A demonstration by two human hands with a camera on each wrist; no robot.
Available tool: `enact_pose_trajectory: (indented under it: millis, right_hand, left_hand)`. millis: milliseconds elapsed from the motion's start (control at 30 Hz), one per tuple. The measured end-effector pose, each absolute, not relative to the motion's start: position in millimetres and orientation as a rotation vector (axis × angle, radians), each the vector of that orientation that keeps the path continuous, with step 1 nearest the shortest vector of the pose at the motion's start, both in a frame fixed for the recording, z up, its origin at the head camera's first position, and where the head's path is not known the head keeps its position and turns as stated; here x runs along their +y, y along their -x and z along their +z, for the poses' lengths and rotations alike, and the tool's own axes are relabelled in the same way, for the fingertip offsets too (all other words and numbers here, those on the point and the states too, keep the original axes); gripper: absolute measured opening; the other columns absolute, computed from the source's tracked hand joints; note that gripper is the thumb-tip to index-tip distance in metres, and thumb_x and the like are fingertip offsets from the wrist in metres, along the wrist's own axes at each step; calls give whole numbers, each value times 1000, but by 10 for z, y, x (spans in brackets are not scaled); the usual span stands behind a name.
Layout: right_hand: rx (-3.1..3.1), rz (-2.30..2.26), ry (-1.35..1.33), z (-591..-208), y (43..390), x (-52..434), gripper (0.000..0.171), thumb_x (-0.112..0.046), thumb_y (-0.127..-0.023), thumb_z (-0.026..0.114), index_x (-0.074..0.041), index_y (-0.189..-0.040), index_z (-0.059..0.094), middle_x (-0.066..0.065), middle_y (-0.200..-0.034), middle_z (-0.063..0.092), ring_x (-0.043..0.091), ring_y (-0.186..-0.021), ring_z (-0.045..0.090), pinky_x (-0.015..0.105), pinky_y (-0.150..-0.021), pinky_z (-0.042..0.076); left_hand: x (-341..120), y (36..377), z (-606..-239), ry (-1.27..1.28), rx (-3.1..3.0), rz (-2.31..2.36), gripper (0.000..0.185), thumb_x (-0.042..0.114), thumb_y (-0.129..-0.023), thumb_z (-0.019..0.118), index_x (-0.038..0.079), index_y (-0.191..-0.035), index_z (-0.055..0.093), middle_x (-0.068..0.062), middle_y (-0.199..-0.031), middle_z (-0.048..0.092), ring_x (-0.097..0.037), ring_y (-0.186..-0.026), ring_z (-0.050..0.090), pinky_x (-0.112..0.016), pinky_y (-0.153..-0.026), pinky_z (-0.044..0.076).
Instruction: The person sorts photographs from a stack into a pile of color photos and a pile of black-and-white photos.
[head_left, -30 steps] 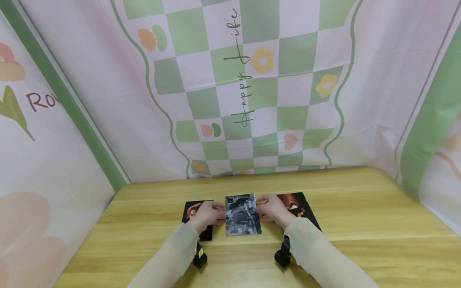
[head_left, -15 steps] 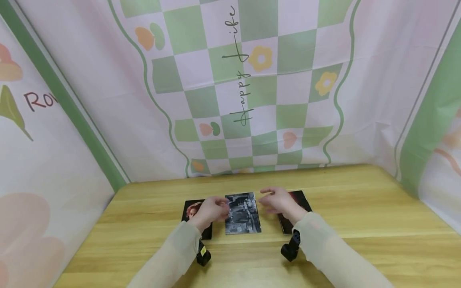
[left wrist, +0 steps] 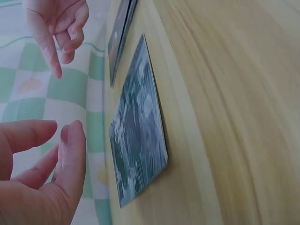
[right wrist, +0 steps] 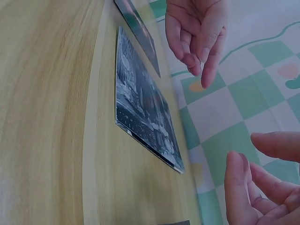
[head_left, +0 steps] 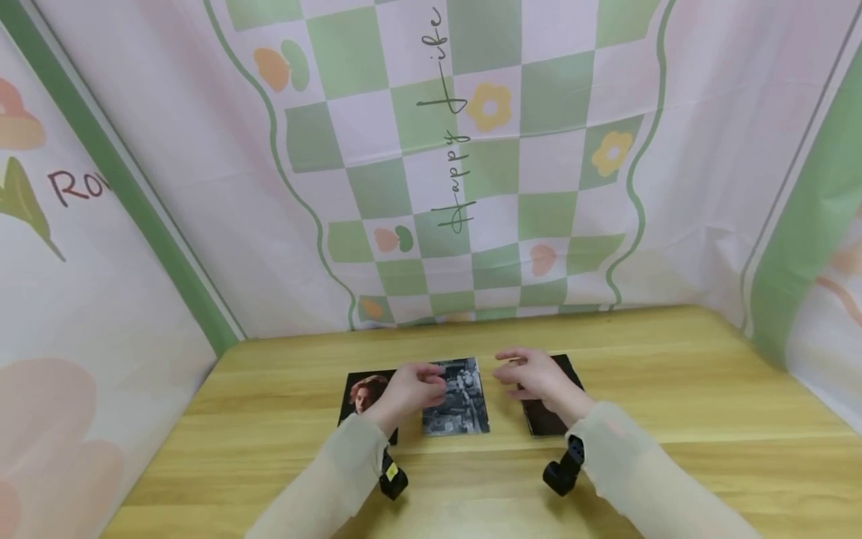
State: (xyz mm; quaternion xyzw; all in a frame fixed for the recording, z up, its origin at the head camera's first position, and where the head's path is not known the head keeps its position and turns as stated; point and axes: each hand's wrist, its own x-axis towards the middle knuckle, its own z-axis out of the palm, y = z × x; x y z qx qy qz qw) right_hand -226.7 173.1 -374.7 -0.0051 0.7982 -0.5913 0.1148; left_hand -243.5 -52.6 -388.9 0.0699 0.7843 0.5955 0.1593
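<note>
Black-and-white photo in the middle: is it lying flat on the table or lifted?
Flat. The black-and-white photo lies on the wooden table; left hand and right hand hover above, holding nothing.

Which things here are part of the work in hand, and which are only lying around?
In the work:
- black-and-white photo, flat on the table, between both hands
- left hand, raised, holding nothing
- right hand, raised, holding nothing

Lying about:
- portrait photo, left of it
- dark photo, right of it
- checked backdrop cloth
</note>
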Motion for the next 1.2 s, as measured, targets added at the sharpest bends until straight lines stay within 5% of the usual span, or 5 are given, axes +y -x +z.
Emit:
enact_pose_trajectory:
  millis: [267, 467, 900, 1200]
  right_hand:
    - [2335, -1773, 51, -3694, 2205, 1837, 46, -10, -94, 56, 6, -135, 44, 28, -126, 53, 38, -113, 55, 44, -87, 56]
    - [2348, -1780, 81, -3684, 2167, 1981, 47, -8, -94, 55, 9, -135, 40, 31, -126, 51, 29, -102, 61, 37, -80, 59]
    - [2351, -1753, 80, -3661, 2091, 2447, 54, -11, -95, 55, 13, -138, 32, 22, -119, 55, 13, -96, 61, 37, -83, 58]
    - [2387, -1704, 43, -3809, 2104, 2693, 56, -10, -95, 53, 17, -138, 28, 35, -126, 44, 33, -112, 55, 37, -86, 57]
  left_hand:
    - [-368, 2393, -3824, -222, 2197, 1773, 35, -3, -89, 59, -8, -124, 55, -12, -96, 61, -22, -88, 65, -33, -80, 59]
    - [-228, 2352, -3773, -247, 2164, 1823, 34, -3, -90, 58, -9, -123, 56, -6, -88, 59, -28, -91, 65, -34, -80, 59]
    - [70, 2298, -3737, -297, 2021, 1878, 34, -3, -90, 59, -3, -124, 57, -18, -105, 61, -38, -106, 60, -35, -84, 58]
    - [216, 2266, -3855, -302, 1974, 1858, 36, -2, -91, 57, -5, -127, 54, -17, -109, 60, -31, -102, 62, -38, -90, 55]
